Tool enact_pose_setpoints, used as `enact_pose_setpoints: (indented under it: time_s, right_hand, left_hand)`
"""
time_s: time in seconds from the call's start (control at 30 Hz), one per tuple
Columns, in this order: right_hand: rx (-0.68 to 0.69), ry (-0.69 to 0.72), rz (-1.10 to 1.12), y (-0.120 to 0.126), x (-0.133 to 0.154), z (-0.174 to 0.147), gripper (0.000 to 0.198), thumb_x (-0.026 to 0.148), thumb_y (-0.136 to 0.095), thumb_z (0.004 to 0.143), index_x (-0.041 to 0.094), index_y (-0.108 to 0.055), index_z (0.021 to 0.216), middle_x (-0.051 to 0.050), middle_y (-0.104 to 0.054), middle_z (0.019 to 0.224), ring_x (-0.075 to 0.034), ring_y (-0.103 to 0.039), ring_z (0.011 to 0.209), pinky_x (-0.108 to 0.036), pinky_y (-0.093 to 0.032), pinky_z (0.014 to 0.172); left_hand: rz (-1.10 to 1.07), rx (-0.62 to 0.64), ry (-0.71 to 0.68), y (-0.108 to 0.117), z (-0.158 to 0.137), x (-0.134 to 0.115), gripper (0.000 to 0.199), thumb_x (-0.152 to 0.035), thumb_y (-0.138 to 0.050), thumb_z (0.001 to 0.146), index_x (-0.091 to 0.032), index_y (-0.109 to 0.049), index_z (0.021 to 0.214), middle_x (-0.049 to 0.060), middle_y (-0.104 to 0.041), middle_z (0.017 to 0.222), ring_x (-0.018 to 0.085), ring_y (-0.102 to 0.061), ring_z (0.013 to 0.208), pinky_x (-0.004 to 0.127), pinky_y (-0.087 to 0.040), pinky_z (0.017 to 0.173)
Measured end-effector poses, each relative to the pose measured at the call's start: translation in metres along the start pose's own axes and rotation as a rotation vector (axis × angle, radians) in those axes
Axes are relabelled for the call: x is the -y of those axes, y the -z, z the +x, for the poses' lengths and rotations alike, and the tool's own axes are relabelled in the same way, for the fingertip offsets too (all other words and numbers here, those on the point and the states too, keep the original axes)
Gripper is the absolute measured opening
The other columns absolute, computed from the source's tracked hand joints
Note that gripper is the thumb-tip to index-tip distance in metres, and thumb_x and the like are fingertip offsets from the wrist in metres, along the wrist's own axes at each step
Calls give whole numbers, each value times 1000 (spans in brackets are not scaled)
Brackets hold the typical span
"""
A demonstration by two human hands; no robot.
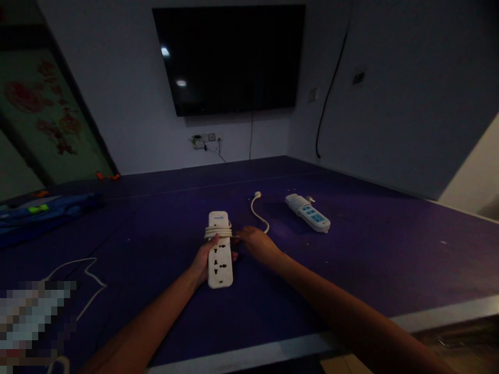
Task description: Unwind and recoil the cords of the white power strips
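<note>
In dim light, we face a wide black television (237, 59), reflecting two bright spots (181, 83), on a pale wall (128, 104) above a broad, white-edged purple surface (390, 259).

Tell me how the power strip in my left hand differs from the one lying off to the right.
The held strip has a white socket face; the resting strip shows blue socket panels. The held strip's cord has an unwound length leading to its plug; the resting strip's plug sits near its wound cord. Both are long and white, with cord wrapped around them.
</note>
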State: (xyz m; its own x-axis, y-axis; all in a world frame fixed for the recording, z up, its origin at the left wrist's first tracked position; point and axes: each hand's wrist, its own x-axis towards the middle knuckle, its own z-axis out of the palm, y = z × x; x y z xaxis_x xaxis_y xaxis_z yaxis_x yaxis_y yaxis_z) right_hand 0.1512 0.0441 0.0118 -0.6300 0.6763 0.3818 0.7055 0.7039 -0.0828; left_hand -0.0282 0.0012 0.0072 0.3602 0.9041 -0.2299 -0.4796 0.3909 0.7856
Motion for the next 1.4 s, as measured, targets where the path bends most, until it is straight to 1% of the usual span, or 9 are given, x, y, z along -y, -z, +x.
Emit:
enact_pose_setpoints:
  time_s: [0.13, 0.43, 0.6, 0.8, 0.87, 0.97, 1.07, 1.27, 1.4]
  right_hand:
    - [-113, 17, -29, 2, -7, -2, 26, 6, -49, 82, 16, -65, 100, -9, -64, 94, -19, -58, 88, -30, -41, 79]
    - [-446, -48, -3, 8, -6, -10, 35, 0, -42, 81, 14, -64, 104, -10, -64, 92, -20, -57, 86, -33, -45, 80]
    - [-666, -67, 87, 11, -3, -11, 33, 4, -39, 85, 16, -63, 103, -9, -63, 89, -19, -57, 83, -33, -46, 78]
    - [-776, -62, 115, 16, -5, -12, 29, 10, -37, 88, 16, -63, 101, -9, -62, 86, -19, -55, 82, -33, -45, 75]
    - [-766, -76, 87, 18, -9, -13, 27, 13, -39, 88, 16, -64, 97, -9, -62, 86, -20, -55, 81, -34, -43, 74]
    - [-718, -119, 10, 23, -18, -14, 22, 20, -43, 88, 16, -64, 79, -7, -62, 75, -19, -54, 73, -32, -39, 71]
    - [-633, -201, -72, 24, -28, -14, 29, 28, -46, 88, 17, -60, 66, -5, -60, 65, -17, -54, 65, -30, -36, 66]
    - [-304, -315, -202, 18, -42, -9, 27, 27, -47, 88, 16, -64, 71, -8, -66, 73, -19, -59, 69, -30, -37, 66]
    - [-214, -255, -246, 18, -38, -7, 20, 21, -48, 87, 17, -67, 84, -11, -68, 89, -25, -59, 87, -37, -40, 76]
  left_hand:
    - [-8, -25, -78, -6, 0, 0, 44, -46, -43, 86, -7, -62, 96, 15, -71, 82, 23, -68, 60, 32, -52, 56]
    - [-99, -59, -98, -2, 5, -4, 51, -55, -39, 86, -11, -60, 99, 10, -68, 72, 20, -66, 62, 36, -54, 64]
    - [-66, -73, -83, -4, 1, -6, 61, -63, -39, 81, -7, -61, 94, 13, -67, 78, 20, -65, 60, 35, -54, 60]
    - [-27, -103, -77, -9, -1, -7, 63, -64, -39, 80, -7, -62, 91, 12, -66, 69, 20, -62, 53, 33, -52, 52]
    - [-45, -60, -88, -7, 0, -6, 60, -62, -39, 81, -8, -62, 92, 12, -66, 68, 19, -62, 53, 32, -52, 52]
    - [-60, -12, -99, -4, -2, -6, 58, -60, -39, 82, -8, -63, 90, 11, -66, 66, 19, -62, 52, 30, -51, 49]
    - [-69, 19, -101, -1, -4, -7, 58, -61, -41, 81, -9, -64, 89, 11, -67, 68, 20, -63, 53, 30, -50, 48]
    - [-63, 70, -102, -1, -5, -5, 61, -62, -40, 80, -7, -65, 89, 12, -67, 70, 20, -61, 55, 32, -50, 53]
    - [-47, 97, -100, -3, -6, -3, 62, -62, -39, 80, -7, -65, 92, 13, -67, 73, 19, -61, 57, 32, -49, 55]
